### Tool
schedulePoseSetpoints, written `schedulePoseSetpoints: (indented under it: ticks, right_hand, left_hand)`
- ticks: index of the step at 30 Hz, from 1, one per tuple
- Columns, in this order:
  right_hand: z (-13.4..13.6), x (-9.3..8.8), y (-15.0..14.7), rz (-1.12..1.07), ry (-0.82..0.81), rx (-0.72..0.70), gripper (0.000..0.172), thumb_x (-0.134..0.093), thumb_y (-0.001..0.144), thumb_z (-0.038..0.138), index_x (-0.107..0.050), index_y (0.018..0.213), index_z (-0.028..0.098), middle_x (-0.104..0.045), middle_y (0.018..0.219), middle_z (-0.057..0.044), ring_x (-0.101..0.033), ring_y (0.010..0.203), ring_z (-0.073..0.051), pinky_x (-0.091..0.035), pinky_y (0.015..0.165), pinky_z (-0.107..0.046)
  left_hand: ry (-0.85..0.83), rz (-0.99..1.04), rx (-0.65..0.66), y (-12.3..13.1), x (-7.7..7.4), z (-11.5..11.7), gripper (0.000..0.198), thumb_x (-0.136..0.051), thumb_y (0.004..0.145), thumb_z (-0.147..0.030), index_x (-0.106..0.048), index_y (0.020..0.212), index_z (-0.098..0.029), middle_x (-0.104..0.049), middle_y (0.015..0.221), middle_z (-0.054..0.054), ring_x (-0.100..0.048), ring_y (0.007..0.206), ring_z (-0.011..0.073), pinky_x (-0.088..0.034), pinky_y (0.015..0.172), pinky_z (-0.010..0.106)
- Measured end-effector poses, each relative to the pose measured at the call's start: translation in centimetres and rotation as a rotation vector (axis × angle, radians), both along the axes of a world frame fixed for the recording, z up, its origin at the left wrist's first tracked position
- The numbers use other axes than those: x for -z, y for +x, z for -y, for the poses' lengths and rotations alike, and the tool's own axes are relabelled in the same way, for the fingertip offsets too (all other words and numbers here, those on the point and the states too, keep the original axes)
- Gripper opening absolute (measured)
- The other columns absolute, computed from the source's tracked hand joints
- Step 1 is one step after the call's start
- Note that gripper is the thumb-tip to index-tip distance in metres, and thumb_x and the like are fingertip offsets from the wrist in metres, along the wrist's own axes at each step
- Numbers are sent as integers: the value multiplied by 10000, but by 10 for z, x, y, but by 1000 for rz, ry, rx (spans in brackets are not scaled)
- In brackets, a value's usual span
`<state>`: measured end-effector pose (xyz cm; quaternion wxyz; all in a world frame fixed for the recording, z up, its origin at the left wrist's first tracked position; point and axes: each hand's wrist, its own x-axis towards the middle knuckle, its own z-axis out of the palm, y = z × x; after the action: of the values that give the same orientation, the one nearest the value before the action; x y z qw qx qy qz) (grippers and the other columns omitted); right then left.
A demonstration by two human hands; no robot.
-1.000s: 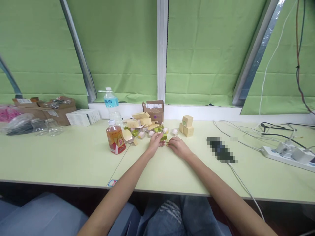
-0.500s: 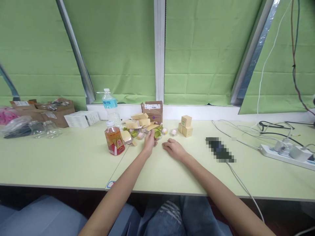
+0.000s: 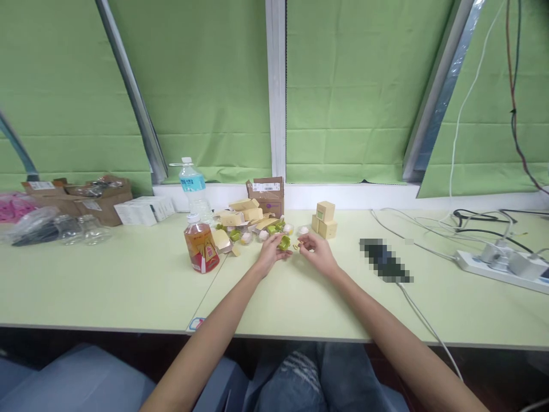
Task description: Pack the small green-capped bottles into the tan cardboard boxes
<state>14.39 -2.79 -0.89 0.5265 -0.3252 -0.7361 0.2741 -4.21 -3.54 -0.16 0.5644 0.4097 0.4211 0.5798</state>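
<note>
My left hand (image 3: pixel 271 254) is closed on a green cup-shaped piece (image 3: pixel 285 242), held just above the table. To its right, my right hand (image 3: pixel 316 252) pinches a small yellowish piece (image 3: pixel 297 246) at its fingertips; the exact shape is too small to tell. Behind the hands lie small round pink-and-white items in clear wrap (image 3: pixel 303 230) and more green pieces (image 3: pixel 235 235). Opened cream-coloured boxes (image 3: pixel 232 219) are heaped at the back left of my left hand. Several closed cream boxes (image 3: pixel 326 220) are stacked behind my right hand.
An orange drink bottle (image 3: pixel 202 246) and a water bottle (image 3: pixel 194 191) stand left of the heap. A brown carton (image 3: pixel 268 197) is against the wall. On the right lie a blurred-out dark object (image 3: pixel 386 260), white cables and a power strip (image 3: pixel 493 264). Cartons and jars are far left.
My left hand has moved slightly right and towards me, with the green piece now plainly in it. My right hand has lifted and shifted right, a small yellowish piece now at its fingertips.
</note>
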Motion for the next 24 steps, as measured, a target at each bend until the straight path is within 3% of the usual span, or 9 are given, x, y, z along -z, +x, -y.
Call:
schedulePoseSetpoints:
  ticks: [10,17,24]
  right_hand:
    - [-1,7,-16,32,135,-11,304,-600,892,252,-793,1112,170,-653,800,-50,-587,706,-170,-518,672,-296]
    - [4,4,-13,46,193,-3,259,-602,923,266,-812,1049,182,-660,810,-59,-571,679,-165,-504,649,-292]
    - [3,7,-16,73,197,52,216,-592,869,160,-799,924,187,-726,772,-53,-624,671,-173,-504,668,-290]
  left_hand:
    - [138,-34,31,12,12,3,336,-741,879,-418,-644,1072,-160,-717,965,80,-708,776,173,-596,677,301]
    - [169,-65,35,16,11,5,437,-794,805,-501,-679,1056,-163,-707,933,66,-678,767,165,-559,642,266]
    - [169,-88,43,16,9,7,480,-799,780,-541,-694,1056,-162,-704,930,62,-670,766,160,-561,651,265]
